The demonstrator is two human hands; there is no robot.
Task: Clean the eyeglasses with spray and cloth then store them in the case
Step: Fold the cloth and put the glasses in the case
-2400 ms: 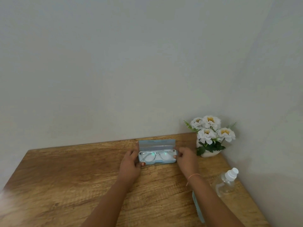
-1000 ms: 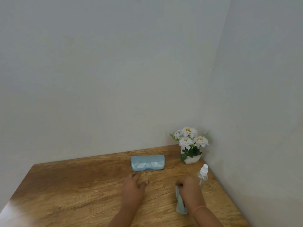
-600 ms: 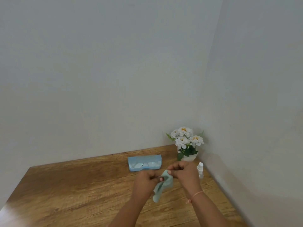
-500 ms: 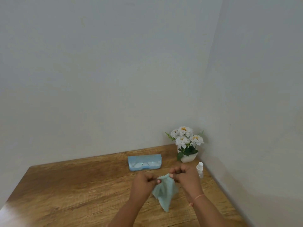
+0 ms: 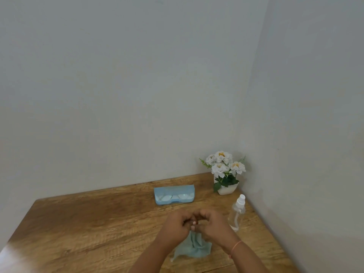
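Note:
The light blue glasses case [image 5: 174,194] lies shut near the back of the wooden table [image 5: 88,223], and the eyeglasses show faintly through its clear lid. My left hand [image 5: 177,226] and my right hand [image 5: 213,223] meet in front of it, fingers curled together, pinching the top of the pale blue cloth [image 5: 192,248]. The cloth hangs below my hands in a bunch. A clear spray bottle [image 5: 237,213] with a white nozzle stands just right of my right hand.
A white pot of white flowers [image 5: 225,173] stands in the back right corner, where two plain walls meet. The table's right edge runs close along the right wall.
The case was shut and my hands left it. My right hand picked the cloth up from the table. Both hands took its top edge, and it now hangs lower, bunched under my hands.

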